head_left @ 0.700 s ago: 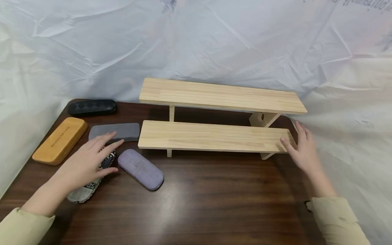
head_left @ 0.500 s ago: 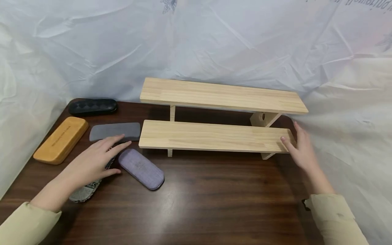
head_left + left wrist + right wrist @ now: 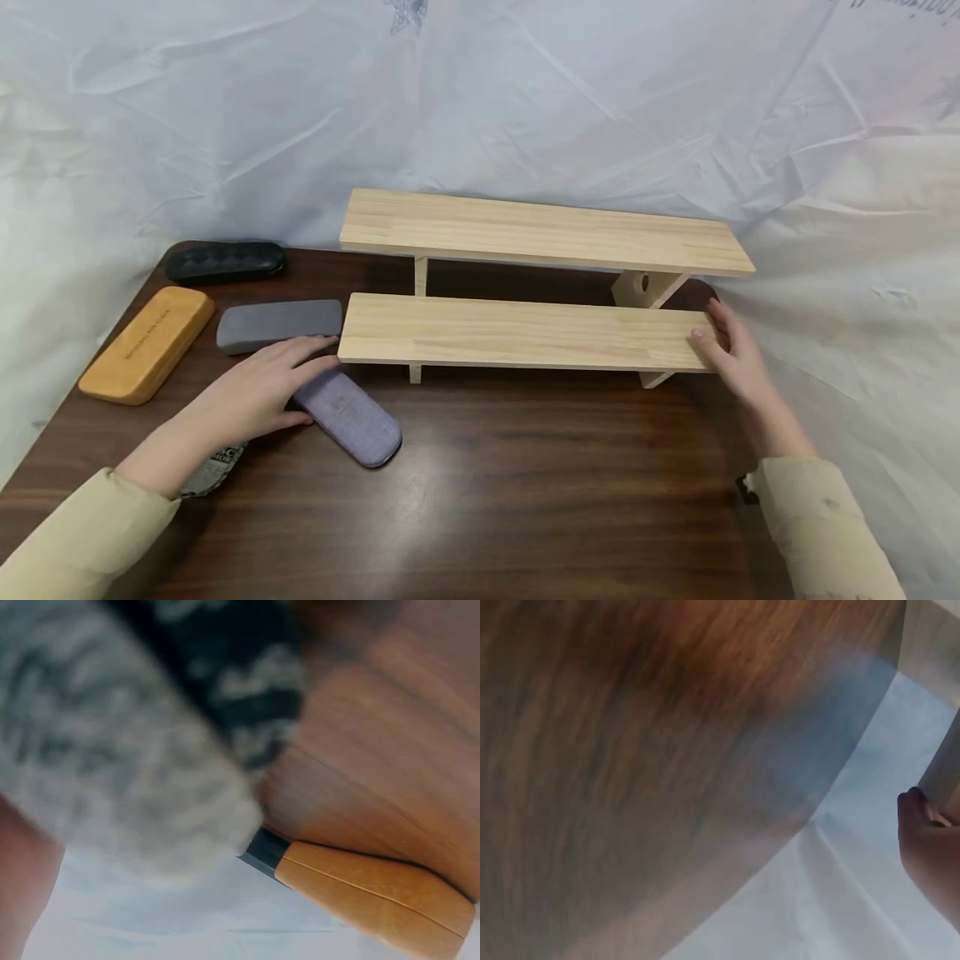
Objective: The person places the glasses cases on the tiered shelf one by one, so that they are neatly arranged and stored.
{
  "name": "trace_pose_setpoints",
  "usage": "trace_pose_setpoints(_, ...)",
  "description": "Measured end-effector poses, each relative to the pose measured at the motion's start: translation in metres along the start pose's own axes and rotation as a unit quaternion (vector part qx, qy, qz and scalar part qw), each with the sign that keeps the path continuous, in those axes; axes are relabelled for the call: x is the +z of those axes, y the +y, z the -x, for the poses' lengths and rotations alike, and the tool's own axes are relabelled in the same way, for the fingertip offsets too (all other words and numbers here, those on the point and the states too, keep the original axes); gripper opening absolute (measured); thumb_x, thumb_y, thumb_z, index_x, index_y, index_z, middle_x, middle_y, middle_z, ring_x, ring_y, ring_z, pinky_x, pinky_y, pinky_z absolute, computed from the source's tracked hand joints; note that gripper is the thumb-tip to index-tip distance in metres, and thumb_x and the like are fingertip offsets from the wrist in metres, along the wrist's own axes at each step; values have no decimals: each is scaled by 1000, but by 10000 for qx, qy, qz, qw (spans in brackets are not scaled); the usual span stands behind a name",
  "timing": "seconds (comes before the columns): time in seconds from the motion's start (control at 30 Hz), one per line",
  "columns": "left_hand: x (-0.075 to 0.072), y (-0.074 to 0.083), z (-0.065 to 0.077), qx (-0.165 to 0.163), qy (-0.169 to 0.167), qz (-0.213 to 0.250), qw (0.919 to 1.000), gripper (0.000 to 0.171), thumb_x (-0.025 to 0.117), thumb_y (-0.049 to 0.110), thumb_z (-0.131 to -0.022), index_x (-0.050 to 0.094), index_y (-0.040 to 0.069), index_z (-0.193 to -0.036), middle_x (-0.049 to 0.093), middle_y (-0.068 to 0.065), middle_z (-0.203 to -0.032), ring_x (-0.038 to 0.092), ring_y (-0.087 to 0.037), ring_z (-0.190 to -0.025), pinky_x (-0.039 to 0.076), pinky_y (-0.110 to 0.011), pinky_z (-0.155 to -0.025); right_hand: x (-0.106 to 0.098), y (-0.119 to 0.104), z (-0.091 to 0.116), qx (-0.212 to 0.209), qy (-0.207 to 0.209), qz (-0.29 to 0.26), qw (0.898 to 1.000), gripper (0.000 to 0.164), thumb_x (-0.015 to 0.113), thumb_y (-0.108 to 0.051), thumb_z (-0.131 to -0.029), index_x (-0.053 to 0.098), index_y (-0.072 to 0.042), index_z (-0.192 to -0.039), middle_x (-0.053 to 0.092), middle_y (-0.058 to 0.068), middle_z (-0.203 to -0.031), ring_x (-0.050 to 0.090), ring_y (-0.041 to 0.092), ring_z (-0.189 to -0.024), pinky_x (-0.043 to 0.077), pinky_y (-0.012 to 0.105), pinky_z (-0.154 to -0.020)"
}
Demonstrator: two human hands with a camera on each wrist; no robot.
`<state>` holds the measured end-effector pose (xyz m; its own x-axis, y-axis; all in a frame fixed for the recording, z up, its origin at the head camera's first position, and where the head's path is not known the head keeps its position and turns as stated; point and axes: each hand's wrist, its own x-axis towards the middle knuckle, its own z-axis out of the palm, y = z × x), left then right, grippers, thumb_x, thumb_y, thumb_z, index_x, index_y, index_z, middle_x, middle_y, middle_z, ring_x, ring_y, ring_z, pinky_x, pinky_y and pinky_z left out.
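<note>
My left hand [image 3: 258,392] is over the upper left end of a purple glasses case [image 3: 348,417], fingers on one side and thumb on the other, without a visible grip. Below that hand lies a newsprint-patterned glasses case [image 3: 213,471], mostly hidden in the head view; its grey printed side [image 3: 112,750] looms blurred in the left wrist view. My right hand [image 3: 742,358] holds the right end of the lower board of a two-tier wooden shelf [image 3: 517,333], thumb on top. The right wrist view catches my right hand [image 3: 930,847] at the board's end.
A grey glasses case [image 3: 281,323] lies just left of the shelf. Farther left are a tan case [image 3: 150,346] and a black case [image 3: 225,262]. White sheeting [image 3: 525,100] hangs behind the brown wooden table [image 3: 525,483].
My left hand has moved right, from above the newsprint case to the end of the purple one. My right hand has drawn in against the shelf's end.
</note>
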<state>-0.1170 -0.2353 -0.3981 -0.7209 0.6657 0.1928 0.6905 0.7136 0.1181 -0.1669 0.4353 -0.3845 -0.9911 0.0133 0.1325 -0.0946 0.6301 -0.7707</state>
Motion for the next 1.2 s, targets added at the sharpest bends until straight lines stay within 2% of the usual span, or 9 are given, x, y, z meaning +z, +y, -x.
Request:
trace_pose_setpoints(0.13, 3, 0, -5, 23, -170, 56, 9998, 81, 103, 18, -66, 68, 7, -138, 62, -22, -147, 60, -45, -135, 52, -62, -107, -3, 8, -1, 466, -130, -169, 9987, 74, 52, -31, -111, 16, -3, -170, 18, 28, -174, 33, 3, -149, 29, -5, -98)
trace_pose_setpoints(0.2, 4, 0, -6, 67, -220, 91, 9997, 79, 102, 16, -67, 69, 7, -137, 64, -20, -145, 62, -43, -133, 54, -61, -106, -4, 12, -2, 622, -157, -273, 9976, 73, 53, -31, -112, 19, -5, -170, 20, 24, -175, 38, -2, -142, 33, -3, -95)
trace_pose_setpoints(0.37, 4, -1, -8, 88, -286, 285, 9991, 75, 101, 13, -68, 69, 8, -137, 69, -15, -139, 66, -38, -128, 56, -59, -104, -6, 18, 0, 831, -21, -1077, 9907, 69, 63, -25, -108, 31, -12, -168, 39, 2, -171, 50, -14, -117, 43, 1, -88)
trace_pose_setpoints(0.5, 3, -2, -6, -91, -351, 410, 9985, 76, 102, 16, -67, 69, 10, -135, 72, -11, -134, 69, -35, -124, 57, -57, -101, -6, 19, -1, 922, 65, -1829, 9788, 66, 69, -19, -105, 40, -16, -165, 53, -12, -156, 57, -15, -109, 48, 2, -85)
trace_pose_setpoints(0.57, 2, -2, -4, -204, -411, 414, 9981, 77, 103, 19, -66, 69, 10, -135, 72, -10, -132, 69, -34, -123, 58, -57, -100, -5, 19, -3, 931, 108, -2117, 9728, 65, 70, -16, -104, 45, -17, -163, 60, -18, -142, 61, -15, -105, 49, 2, -82)
trace_pose_setpoints(0.63, 1, -1, -2, -299, -461, 387, 9977, 76, 103, 24, -66, 70, 10, -134, 73, -10, -130, 70, -34, -121, 59, -57, -98, -5, 19, -4, 922, 149, -2309, 9685, 62, 71, -13, -103, 49, -19, -161, 63, -23, -128, 63, -14, -101, 51, 3, -81)
trace_pose_setpoints(0.73, 0, -2, 1, -356, -436, 401, 9976, 74, 103, 28, -66, 71, 9, -130, 74, -9, -127, 71, -33, -119, 60, -56, -96, -3, 18, -6, 888, 168, -2562, 9624, 57, 71, -8, -102, 56, -22, -155, 65, -27, -117, 64, -13, -99, 52, 4, -79)
trace_pose_setpoints(0.97, -4, -1, 7, -372, -249, 519, 9976, 73, 104, 31, -64, 73, 8, -126, 74, -9, -123, 72, -31, -116, 61, -55, -92, -2, 17, -9, 1039, 185, -3109, 9446, 47, 70, -2, -101, 70, -30, -139, 69, -26, -113, 66, -10, -97, 54, 7, -78)
trace_pose_setpoints(1.2, -9, 0, 7, -214, 71, 478, 9986, 74, 104, 32, -64, 72, 8, -126, 74, -8, -123, 72, -31, -115, 61, -54, -94, -4, 20, -5, 1054, 228, -3174, 9421, 46, 68, 0, -102, 72, -30, -136, 70, -26, -112, 66, -11, -98, 55, 7, -78)
